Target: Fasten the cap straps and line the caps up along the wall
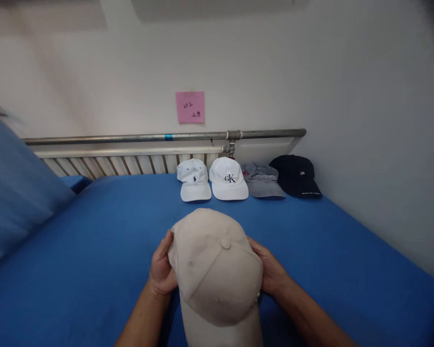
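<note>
While L hand (pixel 161 270) & R hand (pixel 271 272) grasp beige cap (pixel 217 270) over bed (pixel 94 250), four caps (pixel 230 179) already lined up by wall.

Both forearms reach forward, left hand (pixel 161 270) and right hand (pixel 271 271) curled inward (palms facing each other).

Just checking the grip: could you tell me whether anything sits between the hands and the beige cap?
Nothing visible does. The left hand and right hand each clasp a side of the beige cap directly. The four other caps lie apart, along the wall.
</note>
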### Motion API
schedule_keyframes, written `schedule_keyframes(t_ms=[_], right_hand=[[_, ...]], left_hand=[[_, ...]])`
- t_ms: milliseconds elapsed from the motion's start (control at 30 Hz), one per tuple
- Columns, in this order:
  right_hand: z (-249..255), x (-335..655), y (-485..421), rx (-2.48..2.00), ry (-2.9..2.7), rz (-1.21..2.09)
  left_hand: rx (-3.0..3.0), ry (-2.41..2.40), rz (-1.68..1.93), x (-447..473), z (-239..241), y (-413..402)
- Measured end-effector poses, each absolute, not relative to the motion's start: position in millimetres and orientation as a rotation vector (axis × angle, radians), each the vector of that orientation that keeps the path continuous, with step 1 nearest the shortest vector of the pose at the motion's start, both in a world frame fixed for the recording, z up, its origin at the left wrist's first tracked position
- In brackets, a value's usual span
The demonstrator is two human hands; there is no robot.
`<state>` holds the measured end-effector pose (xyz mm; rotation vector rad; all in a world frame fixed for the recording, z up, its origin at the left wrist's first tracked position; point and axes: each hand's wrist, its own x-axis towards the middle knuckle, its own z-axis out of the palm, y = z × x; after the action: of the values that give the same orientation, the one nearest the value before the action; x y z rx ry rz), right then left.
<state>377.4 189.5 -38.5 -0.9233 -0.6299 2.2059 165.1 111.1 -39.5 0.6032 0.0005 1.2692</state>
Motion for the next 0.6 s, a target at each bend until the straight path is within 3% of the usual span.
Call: schedule_keyframes(t_ms=[333, 600], right_hand=[[-51, 377, 204, -0.975, -0.483, 2.253], [-61, 377, 212, -1.031, -0.429, 2.184]], left_hand=[[0.162, 0.412, 1.374, 164, -58, 133], [-0.111, 0.730, 1.352, 183, -41, 135]])
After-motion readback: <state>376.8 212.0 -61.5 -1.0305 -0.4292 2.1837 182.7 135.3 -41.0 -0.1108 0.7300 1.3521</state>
